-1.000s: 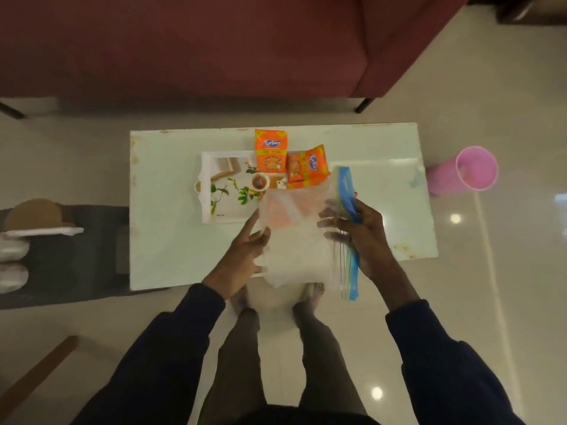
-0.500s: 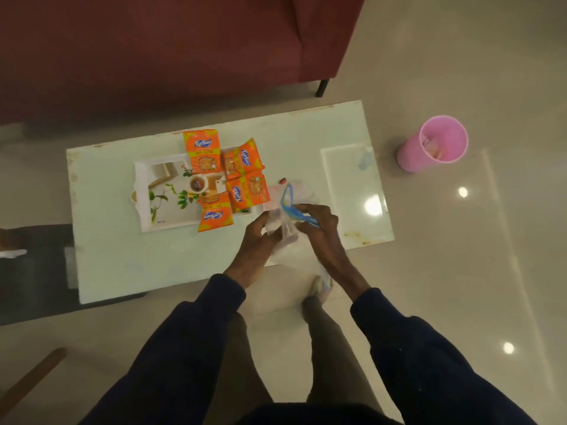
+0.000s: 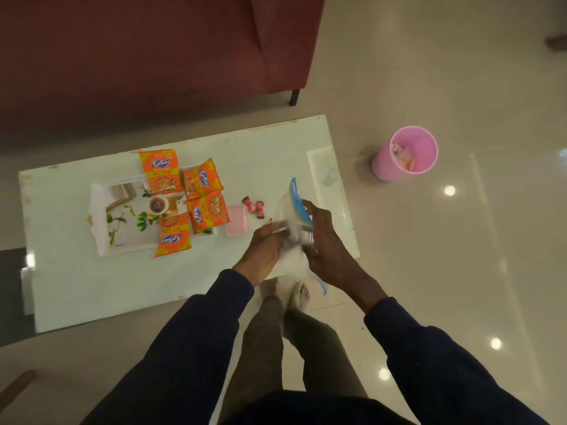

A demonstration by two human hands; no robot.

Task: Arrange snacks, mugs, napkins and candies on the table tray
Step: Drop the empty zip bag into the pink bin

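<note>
Tray [image 3: 101, 240]: white, leaf-printed, lying flat on the left half of the pale table [image 3: 76, 286]. Four orange snack packets [image 3: 208, 213] clustered over its right end; farthest one [image 3: 159, 170] overhanging the far rim, nearest one [image 3: 172, 236] overhanging the near rim, the other two between them and overlapping. Small mug [image 3: 158, 205] standing inside the tray, just left of the packets, dark liquid visible in it. Pink napkin pack [image 3: 237, 221] flat on the table, just right of the tray and touching the packets' edge. Red-wrapped candies [image 3: 254, 207] loose on the table to the right of the pink pack, apart from the tray.

Left hand [image 3: 264, 250] and right hand [image 3: 322, 243] both closed on a crumpled clear zip bag [image 3: 291, 253] with a blue seal strip, held above the near right part of the table. Left hand pinching the bag's left side; right hand wrapped over the right side and the blue strip. Bag contents too blurred to tell. Dark sleeves on both arms.

Pink bin [image 3: 405, 157] on the glossy floor right of the table, scraps inside. Maroon sofa [image 3: 138, 50] beyond the table's far edge.
</note>
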